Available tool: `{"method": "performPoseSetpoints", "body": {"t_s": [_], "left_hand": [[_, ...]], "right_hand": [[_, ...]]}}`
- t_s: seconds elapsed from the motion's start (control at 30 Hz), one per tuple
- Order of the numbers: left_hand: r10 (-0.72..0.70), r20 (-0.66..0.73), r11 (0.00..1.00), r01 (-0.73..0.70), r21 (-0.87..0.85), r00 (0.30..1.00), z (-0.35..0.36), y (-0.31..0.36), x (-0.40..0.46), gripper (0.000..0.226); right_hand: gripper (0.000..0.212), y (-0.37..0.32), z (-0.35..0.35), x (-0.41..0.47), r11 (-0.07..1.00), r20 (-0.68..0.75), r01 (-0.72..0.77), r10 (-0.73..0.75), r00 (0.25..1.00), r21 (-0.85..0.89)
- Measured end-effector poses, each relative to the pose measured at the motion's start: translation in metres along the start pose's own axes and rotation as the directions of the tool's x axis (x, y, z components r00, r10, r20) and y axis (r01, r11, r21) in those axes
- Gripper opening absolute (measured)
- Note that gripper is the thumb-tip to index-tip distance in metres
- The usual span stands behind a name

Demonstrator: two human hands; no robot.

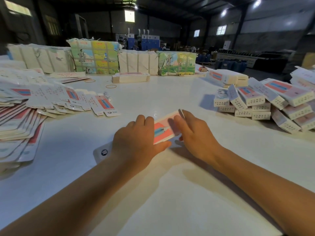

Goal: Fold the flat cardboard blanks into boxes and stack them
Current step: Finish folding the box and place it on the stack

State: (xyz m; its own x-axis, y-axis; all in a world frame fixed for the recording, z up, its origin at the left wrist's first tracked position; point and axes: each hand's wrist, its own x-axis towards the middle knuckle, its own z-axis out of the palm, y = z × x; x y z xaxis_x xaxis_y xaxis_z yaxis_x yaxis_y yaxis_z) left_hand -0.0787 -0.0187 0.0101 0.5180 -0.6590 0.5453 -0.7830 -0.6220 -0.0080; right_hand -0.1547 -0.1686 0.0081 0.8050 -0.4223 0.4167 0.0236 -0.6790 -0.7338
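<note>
A white cardboard blank (pixel 162 132) with a red and blue print lies on the white table (pixel 153 193) in front of me, partly raised into a box shape. My left hand (pixel 136 142) grips its near-left part, thumb under the printed panel; a white end flap with a dark logo sticks out left of my wrist. My right hand (pixel 194 133) holds the blank's right side, fingers curled over the panel and blurred. Loose flat blanks (pixel 71 99) are spread out at the left. Folded boxes (pixel 265 103) are piled at the right.
Tied bundles of printed blanks (pixel 95 57) stand along the table's far edge, with a small stack of flat blanks (pixel 131 77) in front of them. Rubber bands (pixel 110 86) lie on the table. More flat blanks (pixel 18 130) are fanned at the near left.
</note>
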Motion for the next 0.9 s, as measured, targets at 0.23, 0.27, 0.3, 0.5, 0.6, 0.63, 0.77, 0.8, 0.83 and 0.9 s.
{"method": "performPoseSetpoints", "body": {"t_s": [0.23,0.27,0.3,0.5,0.6,0.63,0.77,0.8,0.83,0.9], "left_hand": [[0.055,-0.081,0.996,-0.061,-0.067,0.995,0.0,-0.004,-0.001,0.067],[0.055,-0.088,0.997,-0.06,-0.056,0.995,0.0,-0.004,-0.001,0.066],[0.06,-0.095,0.996,-0.065,-0.057,0.994,0.001,-0.005,-0.001,0.066],[0.096,-0.11,0.993,-0.102,-0.054,0.989,0.004,-0.007,0.001,0.069],[0.098,-0.107,0.993,-0.104,-0.048,0.989,0.006,-0.009,0.001,0.069],[0.1,-0.109,0.993,-0.107,-0.054,0.989,0.006,-0.009,0.0,0.069],[0.114,-0.131,0.992,-0.119,-0.033,0.985,0.004,-0.006,0.0,0.07],[0.113,-0.132,0.993,-0.117,-0.021,0.985,0.004,-0.005,0.0,0.067],[0.111,-0.135,0.994,-0.113,-0.007,0.985,0.004,-0.004,0.0,0.064],[0.116,-0.151,0.993,-0.115,0.011,0.982,0.005,-0.004,0.0,0.062]], "right_hand": [[0.035,0.002,-0.01,0.013,0.709,0.118,-0.272,0.259,0.959,0.651],[0.035,0.003,-0.011,0.014,0.682,0.132,-0.284,0.267,0.955,0.674],[0.035,0.004,-0.012,0.014,0.665,0.145,-0.293,0.27,0.952,0.687],[0.034,0.006,-0.01,0.012,0.799,0.047,-0.208,0.221,0.974,0.564],[0.028,0.007,-0.009,0.008,0.917,-0.056,-0.107,0.139,0.989,0.385],[0.029,0.006,-0.009,0.006,0.945,-0.069,-0.069,0.096,0.993,0.32],[0.026,0.001,-0.007,-0.001,0.998,-0.08,0.06,-0.062,0.995,-0.023],[0.024,0.0,-0.006,-0.002,0.994,-0.085,0.08,-0.086,0.993,-0.071],[0.023,-0.001,-0.006,-0.003,0.988,-0.087,0.104,-0.114,0.99,-0.11],[0.022,-0.003,-0.006,-0.004,0.975,-0.078,0.146,-0.161,0.984,-0.168]]}}
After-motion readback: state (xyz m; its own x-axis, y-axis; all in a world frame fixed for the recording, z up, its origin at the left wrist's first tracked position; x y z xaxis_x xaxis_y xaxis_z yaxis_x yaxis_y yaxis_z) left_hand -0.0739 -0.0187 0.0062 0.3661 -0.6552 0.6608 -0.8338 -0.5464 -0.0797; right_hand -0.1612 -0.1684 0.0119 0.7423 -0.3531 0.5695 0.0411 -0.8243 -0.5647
